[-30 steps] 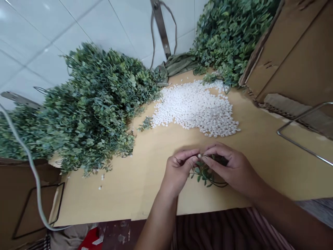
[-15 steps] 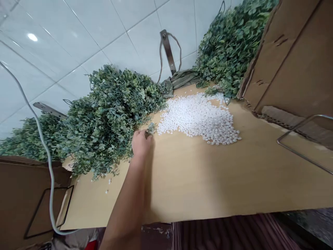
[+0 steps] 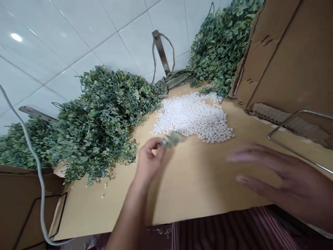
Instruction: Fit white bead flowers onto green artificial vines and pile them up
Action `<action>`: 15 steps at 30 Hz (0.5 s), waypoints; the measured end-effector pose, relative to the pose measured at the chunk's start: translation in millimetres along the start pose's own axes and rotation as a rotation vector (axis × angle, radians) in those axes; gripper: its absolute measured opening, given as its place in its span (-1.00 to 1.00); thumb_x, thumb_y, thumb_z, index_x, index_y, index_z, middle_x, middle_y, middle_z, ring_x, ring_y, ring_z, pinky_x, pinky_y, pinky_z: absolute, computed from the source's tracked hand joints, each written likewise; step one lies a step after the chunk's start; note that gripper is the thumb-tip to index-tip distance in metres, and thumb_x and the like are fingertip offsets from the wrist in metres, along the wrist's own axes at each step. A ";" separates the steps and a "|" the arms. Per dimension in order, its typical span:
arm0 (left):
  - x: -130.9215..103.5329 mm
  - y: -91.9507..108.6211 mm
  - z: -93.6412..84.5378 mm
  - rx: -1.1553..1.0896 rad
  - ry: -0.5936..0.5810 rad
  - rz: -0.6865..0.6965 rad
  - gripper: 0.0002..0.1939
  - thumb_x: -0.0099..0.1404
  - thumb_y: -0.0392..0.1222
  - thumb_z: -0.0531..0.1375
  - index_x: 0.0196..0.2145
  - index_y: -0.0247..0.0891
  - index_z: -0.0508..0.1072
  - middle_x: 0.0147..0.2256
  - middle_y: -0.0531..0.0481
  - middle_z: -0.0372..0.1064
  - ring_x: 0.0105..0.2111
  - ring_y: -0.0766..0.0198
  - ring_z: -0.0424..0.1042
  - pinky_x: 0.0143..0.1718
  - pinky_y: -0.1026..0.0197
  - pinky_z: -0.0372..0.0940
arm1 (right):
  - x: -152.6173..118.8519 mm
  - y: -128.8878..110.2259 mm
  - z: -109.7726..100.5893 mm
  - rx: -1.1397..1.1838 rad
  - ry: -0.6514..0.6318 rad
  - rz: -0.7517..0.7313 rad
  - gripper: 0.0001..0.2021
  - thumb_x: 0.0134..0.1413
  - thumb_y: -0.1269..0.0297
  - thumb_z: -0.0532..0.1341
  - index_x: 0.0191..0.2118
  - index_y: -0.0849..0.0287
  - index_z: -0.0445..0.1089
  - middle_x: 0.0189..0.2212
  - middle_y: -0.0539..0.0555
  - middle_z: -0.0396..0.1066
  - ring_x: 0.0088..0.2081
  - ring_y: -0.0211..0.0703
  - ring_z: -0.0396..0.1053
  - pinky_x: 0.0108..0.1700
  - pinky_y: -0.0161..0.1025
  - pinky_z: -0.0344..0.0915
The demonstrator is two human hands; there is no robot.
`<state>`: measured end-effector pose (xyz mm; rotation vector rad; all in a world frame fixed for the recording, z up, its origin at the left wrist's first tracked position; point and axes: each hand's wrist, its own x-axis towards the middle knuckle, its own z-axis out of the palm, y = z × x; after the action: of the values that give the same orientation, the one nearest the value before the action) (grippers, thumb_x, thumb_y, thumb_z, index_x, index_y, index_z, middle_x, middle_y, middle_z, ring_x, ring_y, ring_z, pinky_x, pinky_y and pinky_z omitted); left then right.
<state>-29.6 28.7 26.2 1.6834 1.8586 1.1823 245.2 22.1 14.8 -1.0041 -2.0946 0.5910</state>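
My left hand (image 3: 151, 156) pinches a small sprig of artificial leaves (image 3: 171, 139), blurred by motion, above the wooden board (image 3: 192, 180). Just beyond the sprig lies a spread of small white plastic pieces (image 3: 192, 116). My right hand (image 3: 275, 173) is over the right side of the board, fingers apart with nothing between them, also blurred. A large heap of artificial green foliage (image 3: 104, 118) sits to the left of the white pieces.
More foliage (image 3: 221, 48) is piled at the back right against a cardboard sheet (image 3: 288, 59). A metal wire frame (image 3: 286, 147) stands at the right edge. A white cable (image 3: 39, 166) hangs across the left side. Behind is a tiled wall (image 3: 130, 31) with a metal bracket (image 3: 161, 52).
My left hand has drawn back from the foliage heap toward me and rightward, with the sprig in it. My right hand has come into view from the right.
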 end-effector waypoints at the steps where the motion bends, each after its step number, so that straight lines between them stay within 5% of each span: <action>1: -9.9 8.1 10.3 -0.076 -0.099 0.003 -0.93 0.07 -0.32 0.17 -0.44 -0.28 0.45 -0.44 -0.02 0.45 -0.42 0.32 0.37 -0.35 0.31 0.24 | 12.5 -1.8 5.6 0.022 -0.012 -0.017 -0.75 0.10 0.09 0.13 -0.12 0.01 0.34 -0.16 0.08 0.41 -0.14 -0.14 0.39 -0.12 -0.27 0.35; 6: -34.6 21.0 46.3 -0.394 -0.287 -0.166 -0.87 0.04 -0.33 0.21 -0.38 -0.29 0.51 -0.50 0.03 0.38 -0.54 0.39 0.26 -0.48 0.33 0.18 | 40.4 3.5 39.7 0.173 -0.073 -0.026 -0.69 0.02 0.29 0.16 -0.08 0.24 0.29 -0.13 0.24 0.36 -0.06 0.01 0.31 0.00 -0.05 0.26; 11: -34.8 12.9 53.2 -0.563 -0.314 -0.335 -0.88 0.01 -0.27 0.27 -0.42 -0.30 0.50 -0.61 0.09 0.27 -0.57 0.41 0.19 -0.51 0.33 0.12 | 38.2 11.7 52.1 0.528 -0.217 0.246 -0.81 0.03 0.24 0.14 -0.24 0.22 0.31 -0.31 0.12 0.37 -0.27 -0.14 0.36 -0.23 -0.22 0.33; 15: -36.8 10.2 57.6 -0.602 -0.325 -0.355 -0.86 0.00 -0.24 0.29 -0.42 -0.31 0.49 -0.59 0.09 0.27 -0.55 0.41 0.20 -0.50 0.33 0.12 | 41.6 14.1 53.9 0.662 -0.253 0.366 -0.82 -0.01 0.19 0.18 -0.38 0.21 0.28 -0.54 -0.04 0.24 -0.51 -0.30 0.23 -0.48 -0.35 0.20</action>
<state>27.7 12.6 -8.9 1.0821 1.3455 1.0912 192.3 59.0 -11.2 -0.9436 -1.7124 1.5430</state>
